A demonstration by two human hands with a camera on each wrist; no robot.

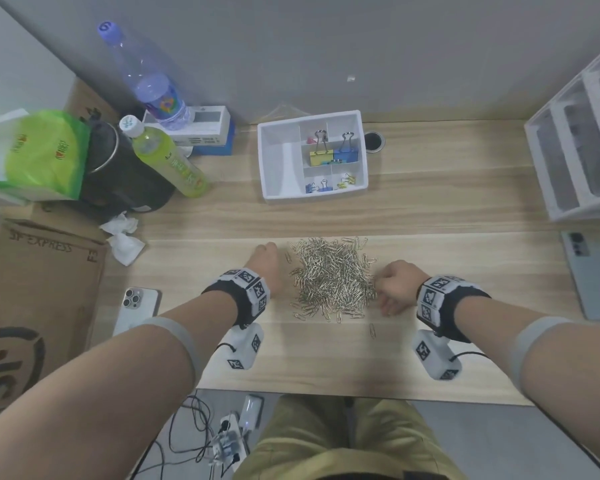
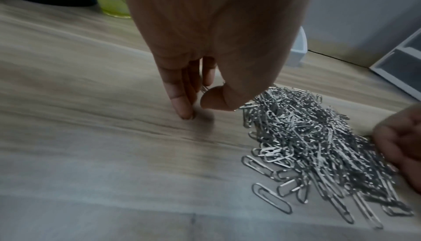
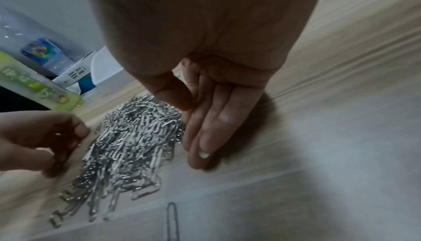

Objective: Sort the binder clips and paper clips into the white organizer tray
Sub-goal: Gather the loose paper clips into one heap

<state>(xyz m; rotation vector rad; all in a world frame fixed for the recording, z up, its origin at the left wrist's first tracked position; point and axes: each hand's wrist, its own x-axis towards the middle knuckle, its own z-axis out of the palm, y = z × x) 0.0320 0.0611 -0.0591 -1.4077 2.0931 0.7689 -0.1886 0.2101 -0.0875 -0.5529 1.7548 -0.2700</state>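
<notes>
A heap of silver paper clips lies on the wooden desk between my hands. My left hand stands at the heap's left edge, its straight fingers touching the desk and the thumb close beside them, with one loose clip just behind. My right hand presses straight fingers against the heap's right side. Farther back sits the white organizer tray, holding a yellow binder clip, a blue binder clip and small clips; its large left compartment holds nothing.
One stray paper clip lies near the front edge. A white phone, crumpled tissues, a cardboard box, a green bottle and a black bag crowd the left. A drawer unit and a grey phone are on the right.
</notes>
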